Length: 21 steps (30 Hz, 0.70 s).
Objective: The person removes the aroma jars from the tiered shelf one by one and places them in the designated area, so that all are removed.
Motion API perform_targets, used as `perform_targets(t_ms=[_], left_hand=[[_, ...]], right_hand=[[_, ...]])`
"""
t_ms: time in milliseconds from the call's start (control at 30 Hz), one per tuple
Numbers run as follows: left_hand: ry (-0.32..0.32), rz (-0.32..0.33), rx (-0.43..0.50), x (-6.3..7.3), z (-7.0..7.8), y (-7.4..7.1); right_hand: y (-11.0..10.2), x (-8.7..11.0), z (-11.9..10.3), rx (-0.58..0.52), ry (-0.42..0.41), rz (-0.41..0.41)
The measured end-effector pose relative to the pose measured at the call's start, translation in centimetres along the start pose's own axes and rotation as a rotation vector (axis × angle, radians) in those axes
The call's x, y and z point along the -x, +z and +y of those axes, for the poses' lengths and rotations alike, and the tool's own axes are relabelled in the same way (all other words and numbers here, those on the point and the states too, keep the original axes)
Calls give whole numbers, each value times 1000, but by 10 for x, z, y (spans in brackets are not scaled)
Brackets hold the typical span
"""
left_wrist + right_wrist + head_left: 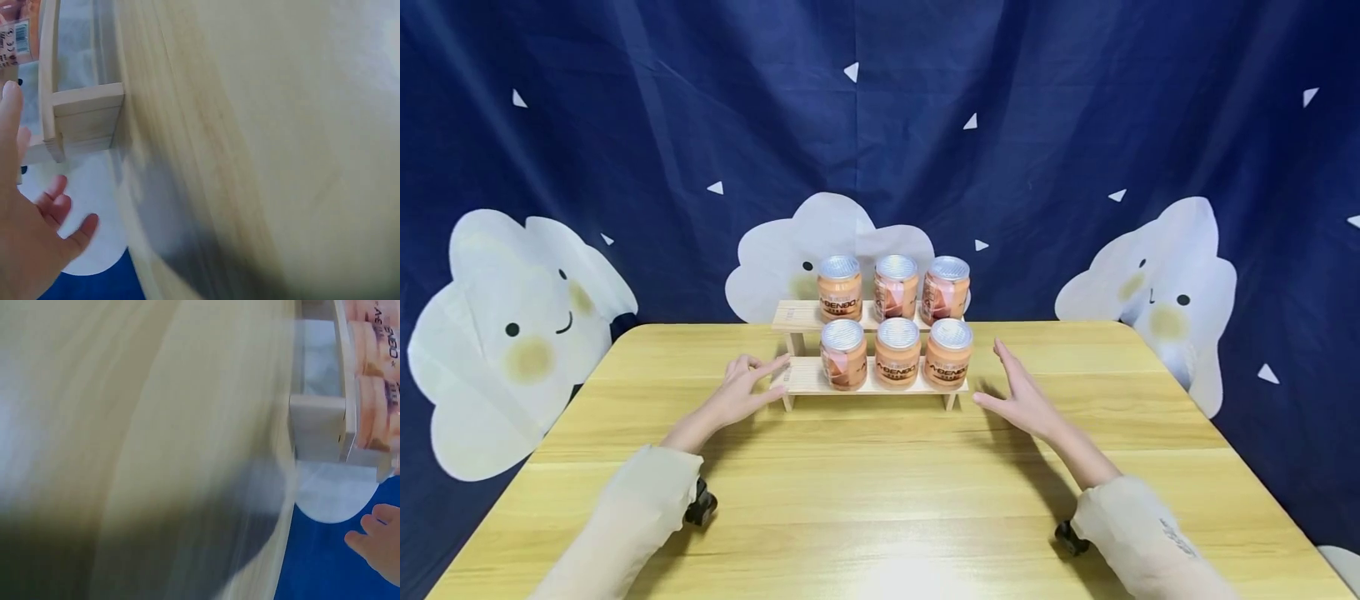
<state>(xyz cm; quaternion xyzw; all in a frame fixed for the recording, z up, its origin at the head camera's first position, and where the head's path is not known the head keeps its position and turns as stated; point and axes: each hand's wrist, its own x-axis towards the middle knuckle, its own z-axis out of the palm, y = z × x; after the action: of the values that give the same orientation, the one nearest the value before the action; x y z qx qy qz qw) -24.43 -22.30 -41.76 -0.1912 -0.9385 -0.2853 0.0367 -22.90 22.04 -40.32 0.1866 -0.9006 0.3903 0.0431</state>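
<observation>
1. Two-tier stand of pale, slatted wood (805, 377): upright near the far edge of the light yellow wood-grain table (820, 500), roughly midway between the hands.
2. Upper tier: three round, orange-pink cans with ridged silver lids (896, 293), standing side by side, rightmost by the tier's right end.
3. Lower tier: three more round orange-pink cans, also silver-lidded (898, 358), upright in a row in front of the upper ones. Dark lettering faces forward on some.
4. Left hand (733, 398): nothing grasped; thumb and index finger extended and spread at the lower tier's left end. Can't tell if fingertips touch the wood.
5. Right hand (1028, 407): released, thumb and fingers spread, just off the lower tier's right end, near the rightmost lower can.
6. Cream sleeves (625, 512) on both arms; small black device (702, 503) at left wrist, another at right.
7. Behind: navy curtain (775, 108) with white clouds (467, 317) and small white triangles.
</observation>
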Motion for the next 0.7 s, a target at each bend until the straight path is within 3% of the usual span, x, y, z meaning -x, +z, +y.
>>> perform_targets(t_ms=[167, 400, 700], left_hand=[[-1, 10, 45, -9, -5, 6], [-2, 2, 80, -13, -10, 9], [19, -39, 137, -19, -12, 11]], right_hand=[[8, -7, -9, -135, -13, 40], [10, -10, -55, -267, -30, 73], [21, -22, -61, -343, -45, 135]])
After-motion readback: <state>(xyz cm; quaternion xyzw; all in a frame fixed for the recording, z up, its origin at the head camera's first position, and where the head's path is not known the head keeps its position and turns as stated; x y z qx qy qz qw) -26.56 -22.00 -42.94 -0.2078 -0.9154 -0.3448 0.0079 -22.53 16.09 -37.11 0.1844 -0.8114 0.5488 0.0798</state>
